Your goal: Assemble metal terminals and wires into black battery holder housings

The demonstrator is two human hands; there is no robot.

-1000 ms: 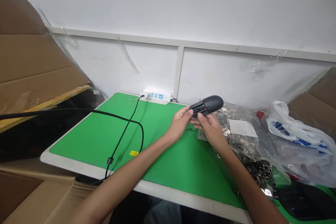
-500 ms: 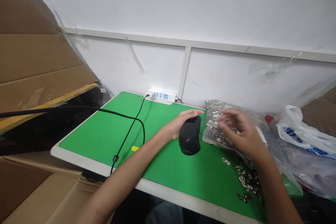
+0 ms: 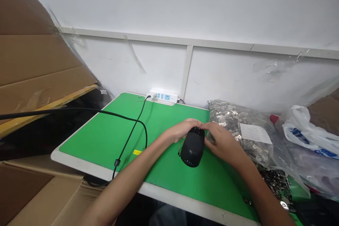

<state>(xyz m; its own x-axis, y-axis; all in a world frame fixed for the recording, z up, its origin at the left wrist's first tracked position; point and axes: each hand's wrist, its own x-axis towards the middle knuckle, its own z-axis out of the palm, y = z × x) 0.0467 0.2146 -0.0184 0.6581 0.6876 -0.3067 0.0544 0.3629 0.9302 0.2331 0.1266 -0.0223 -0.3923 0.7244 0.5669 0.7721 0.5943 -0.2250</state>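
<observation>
A black, rounded device [image 3: 192, 150], shaped like a computer mouse with small light marks on its near end, is held above the green table mat. My left hand [image 3: 186, 129] grips its far end from the left, fingers closed. From the right, my right hand [image 3: 218, 139] meets that same far end, with its fingertips closed against it. Whether anything small is pinched there is hidden. A thin wire [image 3: 179, 150] shows just left of the device. Small metal pieces [image 3: 275, 182] lie in a pile beside my right forearm.
A clear plastic bag of metal pieces [image 3: 227, 113] with a white label lies at right, near a white plastic bag [image 3: 299, 127]. A power strip [image 3: 165, 96] sits at the back. Black cables [image 3: 129, 132] cross the left side. Cardboard [image 3: 37, 56] stands at left.
My right hand has moved left from above the bag of metal pieces to the device's far end. My left hand and the device have come down slightly toward me.
</observation>
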